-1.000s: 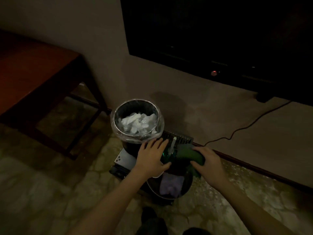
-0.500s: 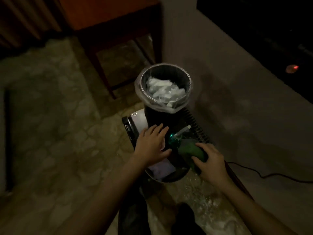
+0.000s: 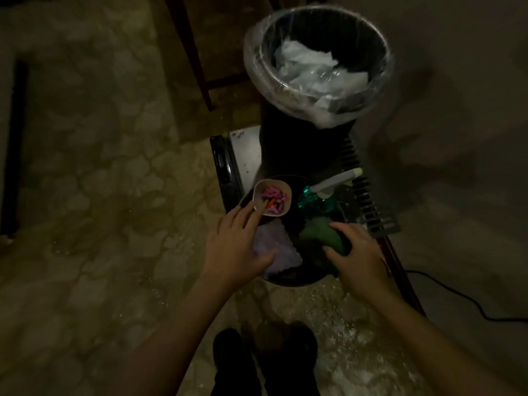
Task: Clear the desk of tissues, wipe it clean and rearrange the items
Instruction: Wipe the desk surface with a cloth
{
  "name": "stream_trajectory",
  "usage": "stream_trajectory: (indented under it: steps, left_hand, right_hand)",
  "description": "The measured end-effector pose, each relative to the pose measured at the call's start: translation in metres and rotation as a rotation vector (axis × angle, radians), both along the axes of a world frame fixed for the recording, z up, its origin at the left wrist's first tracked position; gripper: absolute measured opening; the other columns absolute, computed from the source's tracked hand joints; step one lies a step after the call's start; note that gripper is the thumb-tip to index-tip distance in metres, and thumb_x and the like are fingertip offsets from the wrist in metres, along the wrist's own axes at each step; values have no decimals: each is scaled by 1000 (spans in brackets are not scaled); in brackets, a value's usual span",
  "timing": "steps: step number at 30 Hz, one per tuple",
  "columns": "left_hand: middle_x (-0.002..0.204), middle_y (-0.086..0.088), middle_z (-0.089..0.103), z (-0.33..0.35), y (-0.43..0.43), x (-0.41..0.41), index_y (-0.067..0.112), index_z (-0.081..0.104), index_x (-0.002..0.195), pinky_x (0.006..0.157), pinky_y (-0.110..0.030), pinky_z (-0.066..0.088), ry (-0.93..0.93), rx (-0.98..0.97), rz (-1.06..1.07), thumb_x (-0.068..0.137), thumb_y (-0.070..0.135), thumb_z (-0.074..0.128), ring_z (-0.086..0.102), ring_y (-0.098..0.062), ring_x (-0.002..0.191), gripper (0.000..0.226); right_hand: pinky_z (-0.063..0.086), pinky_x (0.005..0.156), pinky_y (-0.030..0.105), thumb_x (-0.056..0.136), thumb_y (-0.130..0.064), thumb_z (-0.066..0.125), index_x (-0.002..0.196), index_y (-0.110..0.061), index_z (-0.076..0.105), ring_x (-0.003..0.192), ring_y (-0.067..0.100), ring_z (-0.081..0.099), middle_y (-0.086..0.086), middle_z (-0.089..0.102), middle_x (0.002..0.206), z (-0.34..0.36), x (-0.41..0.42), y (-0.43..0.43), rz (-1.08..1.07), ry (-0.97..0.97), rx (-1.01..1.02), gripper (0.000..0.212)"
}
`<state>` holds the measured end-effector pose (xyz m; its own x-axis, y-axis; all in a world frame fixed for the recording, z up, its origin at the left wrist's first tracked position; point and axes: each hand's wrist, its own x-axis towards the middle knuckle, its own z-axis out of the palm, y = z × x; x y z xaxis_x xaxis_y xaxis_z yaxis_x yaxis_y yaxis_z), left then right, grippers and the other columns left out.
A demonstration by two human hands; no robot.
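Item, floor level: dark round basin (image 3: 288, 282) before your feet. It holds a small bowl (image 3: 258, 195) of pink pieces at its 10 o'clock, a tilted spray bottle (image 3: 334, 184) at 1 o'clock, a lilac cloth (image 3: 281, 252) at 7 o'clock and a green cloth (image 3: 317, 235) at 4 o'clock. Your left hand (image 3: 233, 247) lies spread on the lilac cloth, fingertips touching the bowl's near wall; your right hand (image 3: 357, 252) curls its fingers round the green cloth. Tissues (image 3: 308, 70): crumpled, white, inside the plastic-lined bin (image 3: 357, 32) at 12 o'clock of the basin, just beyond it.
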<state>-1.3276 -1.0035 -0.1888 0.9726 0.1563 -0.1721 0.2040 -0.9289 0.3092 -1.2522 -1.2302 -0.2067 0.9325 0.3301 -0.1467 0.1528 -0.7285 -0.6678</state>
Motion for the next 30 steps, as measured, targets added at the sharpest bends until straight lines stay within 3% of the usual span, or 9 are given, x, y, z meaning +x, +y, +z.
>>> stream_trajectory:
  steps: [5, 10, 14, 17, 20, 25, 30]
  left_hand:
    - [156, -3, 32, -32, 10, -8, 22, 32, 150, 112, -45, 27, 31, 2, 24, 80, 59, 58, 32, -26, 141, 83]
    - [159, 0, 24, -38, 17, -13, 24, 24, 152, 115, -42, 19, 51, 8, 55, 82, 60, 59, 23, -22, 145, 86]
    - [155, -4, 32, -34, 22, -18, 21, 27, 152, 114, -45, 23, 36, -11, 84, 80, 62, 56, 30, -26, 141, 87]
    - [150, -9, 39, -36, 26, -23, 16, 31, 150, 110, -44, 29, -6, -34, 75, 79, 55, 66, 38, -29, 136, 88]
    - [145, -11, 43, -47, 31, -28, 13, 33, 149, 107, -43, 33, -12, -55, 75, 79, 53, 67, 40, -29, 132, 88]
    - [139, -14, 49, -71, 39, -33, 10, 38, 146, 100, -45, 44, -29, -93, 81, 76, 52, 67, 48, -31, 125, 87]
    - [142, -11, 46, -78, 45, -35, 14, 34, 148, 100, -41, 40, -53, -69, 86, 78, 51, 70, 46, -28, 127, 87]
  right_hand:
    - [45, 85, 34, 78, -6, 76, 118, -6, 62, 104, 28, 56, 13, 60, 113, -39, 7, -3, 33, 18, -29, 43]
    - [43, 94, 47, 81, -12, 73, 125, -9, 57, 115, 34, 49, 12, 56, 125, -48, 1, 0, 48, 13, -144, 47]
    - [36, 102, 42, 79, -13, 75, 130, -10, 56, 126, 34, 41, 14, 50, 135, -41, -16, 25, 208, 11, -199, 54]
    - [35, 106, 40, 84, -20, 70, 134, -10, 51, 130, 27, 36, 10, 46, 139, -44, -25, 55, 389, 35, -179, 54]
    - [32, 104, 31, 88, -21, 66, 137, -8, 47, 132, 25, 33, 8, 43, 141, -55, -26, 80, 417, 65, -174, 54]
    - [36, 104, 37, 81, -27, 73, 141, -11, 39, 131, 28, 32, 9, 39, 142, -83, -23, 95, 491, 75, -280, 71]
    - [41, 95, 45, 72, -25, 79, 136, -5, 45, 120, 38, 40, 17, 45, 132, -96, -20, 99, 530, -15, -356, 76]
